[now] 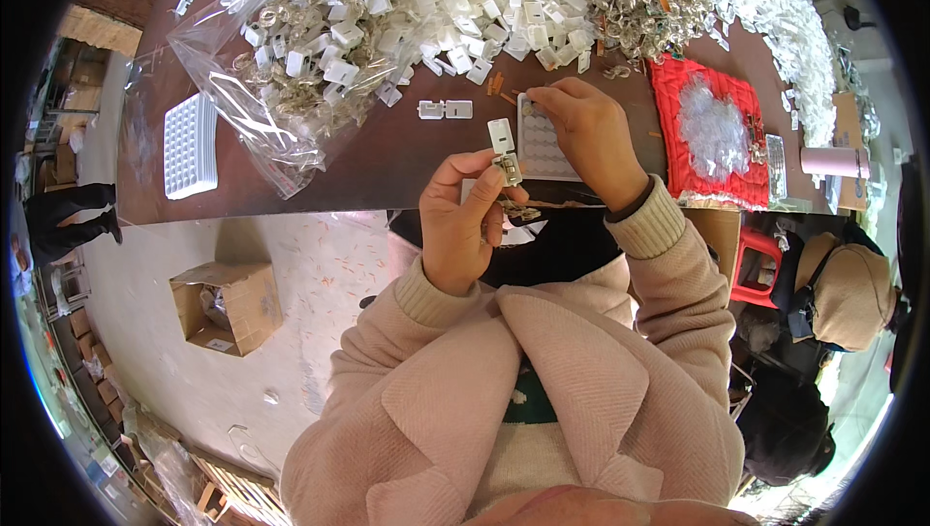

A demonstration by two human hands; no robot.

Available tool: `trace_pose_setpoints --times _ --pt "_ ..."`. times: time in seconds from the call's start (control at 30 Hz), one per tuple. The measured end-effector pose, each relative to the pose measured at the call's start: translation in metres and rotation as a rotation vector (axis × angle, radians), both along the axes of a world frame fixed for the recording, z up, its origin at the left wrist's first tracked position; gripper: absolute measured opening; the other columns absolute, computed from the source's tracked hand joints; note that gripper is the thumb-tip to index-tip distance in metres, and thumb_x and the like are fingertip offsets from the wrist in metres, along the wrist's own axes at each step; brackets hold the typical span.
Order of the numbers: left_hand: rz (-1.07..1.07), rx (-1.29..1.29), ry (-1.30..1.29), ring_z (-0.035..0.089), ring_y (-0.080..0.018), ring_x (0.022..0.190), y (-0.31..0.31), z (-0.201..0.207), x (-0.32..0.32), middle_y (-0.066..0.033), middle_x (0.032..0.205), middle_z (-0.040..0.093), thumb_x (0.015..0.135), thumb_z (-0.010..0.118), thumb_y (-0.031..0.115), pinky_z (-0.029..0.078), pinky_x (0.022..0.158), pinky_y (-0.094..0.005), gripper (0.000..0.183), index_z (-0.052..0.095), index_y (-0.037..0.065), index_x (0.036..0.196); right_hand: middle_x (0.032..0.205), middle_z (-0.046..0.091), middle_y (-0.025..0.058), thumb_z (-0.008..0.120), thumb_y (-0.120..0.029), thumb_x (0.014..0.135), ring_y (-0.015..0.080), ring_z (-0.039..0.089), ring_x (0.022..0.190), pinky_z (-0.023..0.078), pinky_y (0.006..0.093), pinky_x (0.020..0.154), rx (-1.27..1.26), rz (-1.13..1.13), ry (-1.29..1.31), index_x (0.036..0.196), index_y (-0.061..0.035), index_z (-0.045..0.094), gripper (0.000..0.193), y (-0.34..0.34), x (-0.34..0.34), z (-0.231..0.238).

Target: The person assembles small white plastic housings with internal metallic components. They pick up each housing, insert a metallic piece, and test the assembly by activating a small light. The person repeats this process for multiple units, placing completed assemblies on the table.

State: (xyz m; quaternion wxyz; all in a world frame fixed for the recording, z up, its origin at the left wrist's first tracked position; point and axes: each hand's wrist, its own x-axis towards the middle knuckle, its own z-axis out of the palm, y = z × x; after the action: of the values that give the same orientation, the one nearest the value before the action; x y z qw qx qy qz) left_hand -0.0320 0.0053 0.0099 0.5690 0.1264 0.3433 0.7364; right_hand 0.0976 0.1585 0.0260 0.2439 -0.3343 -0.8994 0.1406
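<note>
Case (499,136) sits open, pinched in the left hand (460,226), while the right hand (593,134), apart, bunches over the tray (544,170) below it, any hold unclear; keeping the case steady and level should serve best.

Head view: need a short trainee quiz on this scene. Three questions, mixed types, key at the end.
1. Which hand holds the opened white plastic case?
A) Left
B) Right
C) Neither

2. True or false: a heap of clear plastic pieces lies on the red cloth.

3. Fill in: the fingers of the right hand are at the far-left corner of the ___.

Key:
1. A: the left hand has it between thumb and fingers.
2. True.
3. White tray.
</note>
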Motion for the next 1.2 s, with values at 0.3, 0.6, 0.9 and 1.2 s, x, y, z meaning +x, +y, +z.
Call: trace_pose_setpoints --times 0.3,0.6,0.9,1.2 --pt "0.002 -0.024 -0.049 0.071 -0.0138 0.078 0.000 0.004 0.001 -0.0154 0.102 0.070 0.100 0.062 0.008 0.040 0.038 -0.0164 0.018 0.059 0.000 0.115 0.091 0.070 0.0105 0.071 -0.001 0.082 0.0321 0.067 0.080 0.054 0.0406 0.069 -0.064 0.050 0.317 0.098 -0.0061 0.067 0.017 -0.052 0.001 0.038" --pt "-0.078 -0.026 -0.103 0.069 -0.0100 0.072 -0.011 0.005 0.005 -0.0068 0.092 0.069 0.099 0.065 0.011 0.038 0.040 -0.0164 0.016 0.063 0.003 0.113 0.090 0.069 0.0082 0.070 0.002 0.079 0.0302 0.066 0.077 0.053 0.0384 0.066 -0.128 0.123 0.297 0.094 -0.0052 0.067 0.016 -0.075 0.010 0.047" --pt "-0.089 -0.076 -0.202 0.057 -0.0021 0.069 -0.015 0.011 0.019 -0.0007 0.096 0.069 0.099 0.065 0.014 0.037 0.046 -0.0149 0.017 0.065 0.007 0.115 0.097 0.071 0.0090 0.075 -0.012 0.083 0.0265 0.066 0.078 0.053 0.0370 0.073 0.025 0.113 0.400 0.109 -0.0044 0.072 0.028 -0.097 0.024 0.038" --pt "-0.285 -0.009 -0.272 0.061 -0.0096 0.080 -0.016 0.015 0.025 -0.0082 0.101 0.069 0.099 0.064 0.015 0.039 0.047 -0.0145 0.021 0.064 0.004 0.116 0.103 0.070 0.0089 0.065 -0.004 0.096 0.0114 0.065 0.090 0.054 0.0263 0.079 -1.131 -0.094 0.749 0.114 0.0059 0.066 0.020 -0.086 0.035 0.036"
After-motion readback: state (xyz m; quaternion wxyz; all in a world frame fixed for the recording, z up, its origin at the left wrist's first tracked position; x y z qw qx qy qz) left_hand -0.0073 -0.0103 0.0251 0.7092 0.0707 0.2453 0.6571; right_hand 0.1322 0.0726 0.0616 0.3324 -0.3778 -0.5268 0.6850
